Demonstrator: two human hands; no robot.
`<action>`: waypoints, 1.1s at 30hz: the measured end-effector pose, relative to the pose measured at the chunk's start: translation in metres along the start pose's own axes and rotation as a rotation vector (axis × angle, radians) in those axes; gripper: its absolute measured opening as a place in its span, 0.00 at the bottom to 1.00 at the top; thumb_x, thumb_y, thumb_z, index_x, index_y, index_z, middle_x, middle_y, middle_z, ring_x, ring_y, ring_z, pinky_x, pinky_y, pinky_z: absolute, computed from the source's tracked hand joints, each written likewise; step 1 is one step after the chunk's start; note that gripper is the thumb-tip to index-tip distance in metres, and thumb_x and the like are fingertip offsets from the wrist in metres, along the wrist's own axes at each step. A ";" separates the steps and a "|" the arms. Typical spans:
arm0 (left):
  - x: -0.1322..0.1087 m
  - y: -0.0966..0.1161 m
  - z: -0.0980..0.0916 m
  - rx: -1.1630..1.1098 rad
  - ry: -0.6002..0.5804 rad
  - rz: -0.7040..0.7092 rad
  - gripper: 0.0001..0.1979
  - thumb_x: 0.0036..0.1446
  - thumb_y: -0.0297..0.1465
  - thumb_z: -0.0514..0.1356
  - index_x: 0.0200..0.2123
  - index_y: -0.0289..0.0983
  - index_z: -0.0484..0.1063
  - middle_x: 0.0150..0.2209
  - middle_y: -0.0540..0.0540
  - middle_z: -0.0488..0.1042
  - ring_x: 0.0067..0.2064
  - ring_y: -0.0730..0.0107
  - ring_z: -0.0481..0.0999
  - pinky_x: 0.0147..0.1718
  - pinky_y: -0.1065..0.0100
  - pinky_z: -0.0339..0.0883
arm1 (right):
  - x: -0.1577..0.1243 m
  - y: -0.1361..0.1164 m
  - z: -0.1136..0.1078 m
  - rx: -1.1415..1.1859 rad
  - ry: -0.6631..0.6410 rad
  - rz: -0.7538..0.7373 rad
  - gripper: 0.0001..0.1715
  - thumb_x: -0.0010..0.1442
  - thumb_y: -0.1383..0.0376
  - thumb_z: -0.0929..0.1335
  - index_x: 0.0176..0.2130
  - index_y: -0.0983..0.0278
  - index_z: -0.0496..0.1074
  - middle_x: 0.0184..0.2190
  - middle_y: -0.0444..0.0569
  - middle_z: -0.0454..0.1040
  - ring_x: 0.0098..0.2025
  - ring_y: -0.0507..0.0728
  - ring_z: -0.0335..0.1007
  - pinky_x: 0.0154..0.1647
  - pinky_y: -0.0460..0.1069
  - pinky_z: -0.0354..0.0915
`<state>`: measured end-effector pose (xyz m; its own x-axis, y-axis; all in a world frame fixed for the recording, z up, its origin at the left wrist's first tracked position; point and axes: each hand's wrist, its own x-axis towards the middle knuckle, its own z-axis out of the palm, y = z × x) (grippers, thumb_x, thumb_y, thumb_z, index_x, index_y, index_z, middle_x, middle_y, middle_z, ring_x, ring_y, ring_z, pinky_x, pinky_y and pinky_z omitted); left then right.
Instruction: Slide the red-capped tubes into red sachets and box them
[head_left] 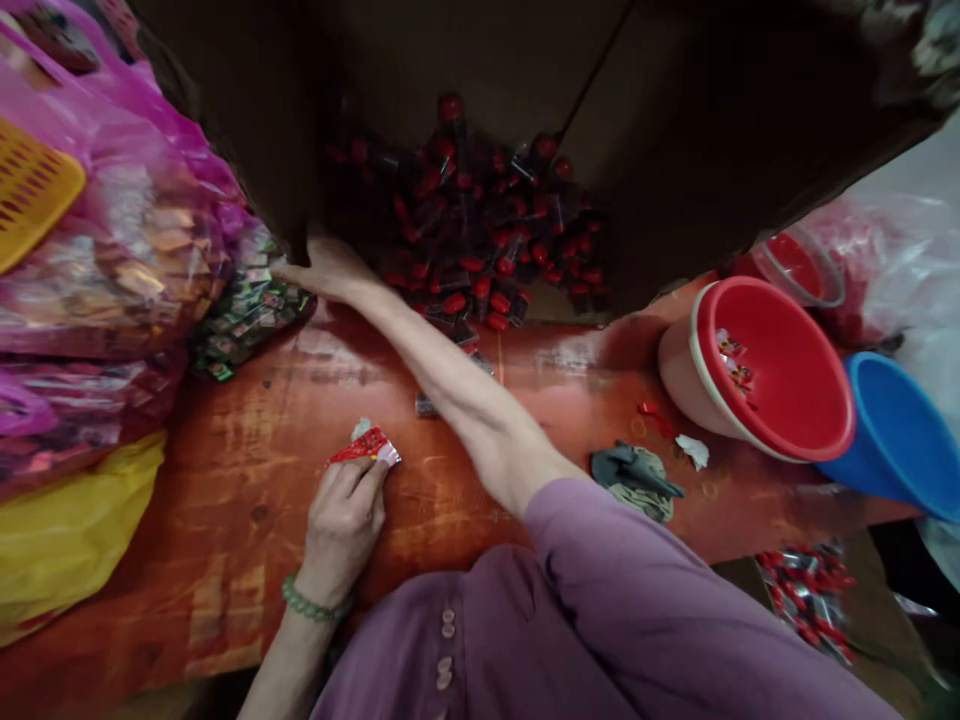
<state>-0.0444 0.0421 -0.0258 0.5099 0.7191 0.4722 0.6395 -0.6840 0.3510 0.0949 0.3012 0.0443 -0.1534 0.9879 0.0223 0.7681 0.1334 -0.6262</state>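
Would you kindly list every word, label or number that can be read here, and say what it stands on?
No text here can be read.
red sachet held in the left hand: print too blurred.
green packets beside the right hand: print too small.
small sachets inside the red bucket: print too small.
red-capped tubes in the cardboard box: no legible marking.

Top (487, 660) is soft mauve-purple fabric w/ a row of small round matching buttons (448, 628) down the front, approx. three showing. R sleeve (637, 590) is the same purple, loose & creased, ending near the elbow, w/ the forearm bare below it. L forearm is bare too, w/ a green bead bracelet (315, 603) of round glossy beads on the wrist behind the L hand (341, 520).
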 end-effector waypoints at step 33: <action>0.017 0.030 -0.039 -0.882 0.097 -0.728 0.06 0.45 0.29 0.73 0.30 0.40 0.83 0.31 0.49 0.83 0.35 0.70 0.80 0.40 0.68 0.74 | -0.248 0.078 -0.030 0.529 -0.076 -0.110 0.37 0.62 0.53 0.70 0.65 0.54 0.57 0.49 0.47 0.76 0.48 0.60 0.77 0.49 0.60 0.74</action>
<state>-0.0394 0.0290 0.0240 0.1137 0.9931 -0.0284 0.1193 0.0147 0.9927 0.2112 0.0692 0.0131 -0.2750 0.9592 0.0654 0.3302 0.1581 -0.9306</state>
